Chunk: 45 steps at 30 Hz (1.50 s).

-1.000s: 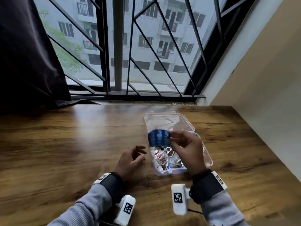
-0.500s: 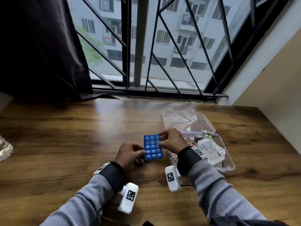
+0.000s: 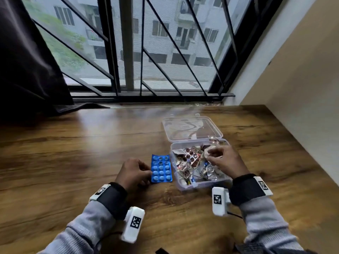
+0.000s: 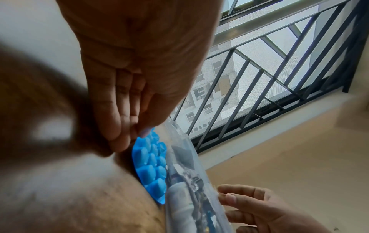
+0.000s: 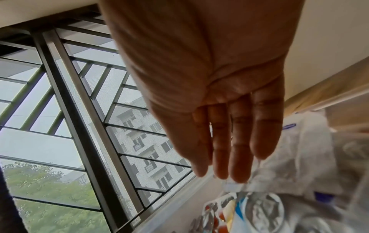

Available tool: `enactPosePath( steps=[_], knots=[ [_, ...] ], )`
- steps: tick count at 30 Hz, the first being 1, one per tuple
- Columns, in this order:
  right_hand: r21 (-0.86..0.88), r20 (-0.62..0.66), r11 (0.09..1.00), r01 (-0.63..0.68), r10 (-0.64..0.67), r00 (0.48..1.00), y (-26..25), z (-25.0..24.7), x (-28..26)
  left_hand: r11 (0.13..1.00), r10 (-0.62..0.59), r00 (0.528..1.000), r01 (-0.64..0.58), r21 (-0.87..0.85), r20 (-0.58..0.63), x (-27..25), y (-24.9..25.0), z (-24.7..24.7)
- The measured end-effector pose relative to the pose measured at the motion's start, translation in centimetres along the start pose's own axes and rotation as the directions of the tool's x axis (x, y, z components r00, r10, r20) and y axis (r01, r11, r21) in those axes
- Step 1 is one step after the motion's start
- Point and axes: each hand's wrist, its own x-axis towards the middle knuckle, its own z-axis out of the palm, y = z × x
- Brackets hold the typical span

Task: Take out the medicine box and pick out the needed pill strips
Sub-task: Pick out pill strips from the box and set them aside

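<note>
Head view shows the medicine box point(image 3: 200, 184), a clear plastic case, resting on the wooden table point(image 3: 73, 153) with its hinged lid point(image 3: 190, 128) folded flat toward the window grille point(image 3: 165, 52). With the lid flat, the whole interior lies within reach from above.

One blue pill strip point(image 3: 161, 168) lies flat on the table, blisters up, just beside the left wall of the box. Judged from this placement, it is a selected strip, set apart from the unsorted contents. The left hand point(image 3: 133, 173) rests on the table at the strip's left edge. In the left wrist view the thumb and fingers point(image 4: 119, 126) meet at the strip's edge point(image 4: 151, 165); they appear to pinch it, probably to steady or square it.

The right hand point(image 3: 224, 161) is over the right half of the box, above a heap of foil and red-blistered pill strips point(image 3: 190, 162). In the head view its fingers curl near a whitish packet point(image 3: 209, 153); in the right wrist view the fingers point(image 5: 239, 141) run nearly straight, side by side, with nothing plainly between them. Whether it grips anything cannot be told. Its position suits the next step: sorting for a further strip.

Markings: each wrist unit point(image 3: 219, 199) carries a black-and-white square code tag. A blue oval logo point(image 5: 289, 126) shows on a white packet, but its lettering is unreadable. No brand name is legible on any strip.
</note>
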Motion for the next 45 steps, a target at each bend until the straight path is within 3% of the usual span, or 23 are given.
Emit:
enactPosePath(
  steps=[6,9,11,13,17,23,33,40,45],
  knots=[
    [-0.045,-0.054,0.999,0.007,-0.010,0.998,0.4,0.4,-1.1,0.999,-0.014,1.000,0.015,-0.047,0.009,-0.5,0.4,1.2],
    [-0.087,-0.044,0.996,0.002,-0.005,0.999,0.2,0.9,-1.2,0.981,0.048,0.994,-0.029,0.191,-0.097,0.2,0.6,0.6],
    [-0.121,-0.028,0.992,0.020,-0.024,0.999,-0.2,1.3,-1.0,0.916,0.142,0.972,-0.057,0.398,-0.189,0.9,0.7,0.1],
    [-0.180,-0.002,0.983,0.024,-0.025,1.000,-0.9,1.7,-0.6,0.884,0.238,0.942,-0.108,0.454,-0.238,1.6,0.9,0.3],
    [-0.450,0.080,0.892,0.042,-0.007,0.997,-2.4,2.6,0.4,0.900,0.362,0.908,-0.281,0.334,-0.212,2.9,1.0,1.4],
    [-0.585,0.070,0.808,0.068,-0.033,0.997,-2.5,4.1,2.1,0.945,0.328,0.885,-0.313,0.099,-0.331,4.4,-1.0,1.5],
    [-0.550,0.015,0.833,0.062,-0.065,0.998,-1.5,3.6,2.6,0.923,0.384,0.878,-0.363,0.126,-0.286,4.5,-1.6,1.6],
    [-0.420,-0.028,0.907,0.043,-0.060,0.998,-1.3,2.3,2.1,0.914,0.405,0.870,-0.393,0.099,-0.281,4.8,-2.0,1.7],
    [-0.179,-0.052,0.981,0.069,-0.079,0.996,-1.3,0.6,1.3,0.912,0.410,0.868,-0.393,0.116,-0.280,4.9,-2.1,1.7]
  ],
)
